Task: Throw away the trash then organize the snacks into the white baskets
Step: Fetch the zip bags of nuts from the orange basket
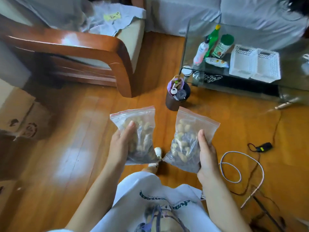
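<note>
My left hand [120,144] holds a clear zip bag of peanuts [138,131] with a red seal, thumb across its front. My right hand [208,158] holds a second zip bag of peanuts [185,141] the same way. Both bags hang above the wooden floor in front of me. Two white baskets [255,63] stand side by side on the glass table [292,77] at the upper right, with nothing visible in them. A small dark trash bin [177,97] stuffed with rubbish stands on the floor by the table's near corner.
On the glass table left of the baskets stand a green bottle [212,40], a green-lidded jar [223,46], a white bottle [201,51] and a snack packet [216,62]. A wooden armchair [93,52] fills the upper left. Cables [242,166] lie on the floor at right.
</note>
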